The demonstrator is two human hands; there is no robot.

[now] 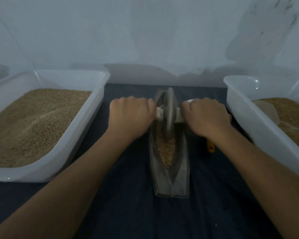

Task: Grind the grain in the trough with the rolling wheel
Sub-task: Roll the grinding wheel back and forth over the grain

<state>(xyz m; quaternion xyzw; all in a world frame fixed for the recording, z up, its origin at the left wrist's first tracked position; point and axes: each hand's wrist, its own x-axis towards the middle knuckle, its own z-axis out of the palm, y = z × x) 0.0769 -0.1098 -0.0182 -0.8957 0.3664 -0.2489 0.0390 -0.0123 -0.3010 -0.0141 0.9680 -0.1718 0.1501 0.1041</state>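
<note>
A narrow grey boat-shaped trough (171,178) lies lengthwise on the dark cloth in the middle. Brown grain (165,150) fills its groove. A grey rolling wheel (168,112) stands upright in the far half of the trough, on a pale axle (160,113) that sticks out both sides. My left hand (130,116) grips the left end of the axle and my right hand (206,116) grips the right end. The wheel looks slightly blurred.
A white plastic tub (100,87) full of brown grain stands on the left. Another white tub (238,107) on the right holds grain and a pale scoop (267,111). A yellow object (211,147) peeks out under my right wrist. A pale wall rises just behind.
</note>
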